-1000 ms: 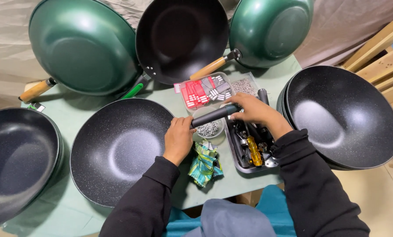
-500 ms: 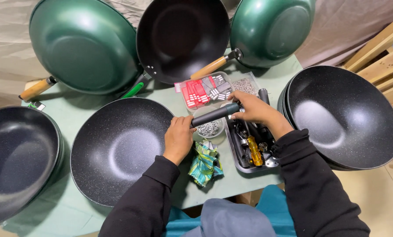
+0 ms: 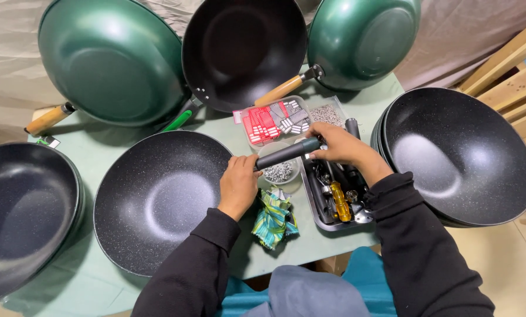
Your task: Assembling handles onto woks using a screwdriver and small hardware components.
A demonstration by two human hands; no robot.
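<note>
where left hand [image 3: 237,185] covers handle [image 3: 286,154] joint, wok [image 3: 157,199] beneath, right hand [image 3: 339,144] gripping

Our left hand [image 3: 237,185] lies palm down with fingers curled closed in a grip, our right hand [image 3: 339,145] is also clenched, knuckles up, and both black-sleeved forearms angle inward from the bottom edge.

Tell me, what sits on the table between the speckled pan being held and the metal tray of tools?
In the head view, between the speckled pan and the metal tray lie a small bowl of screws and a crumpled green striped cloth; the dark handle crosses above the bowl.
</note>
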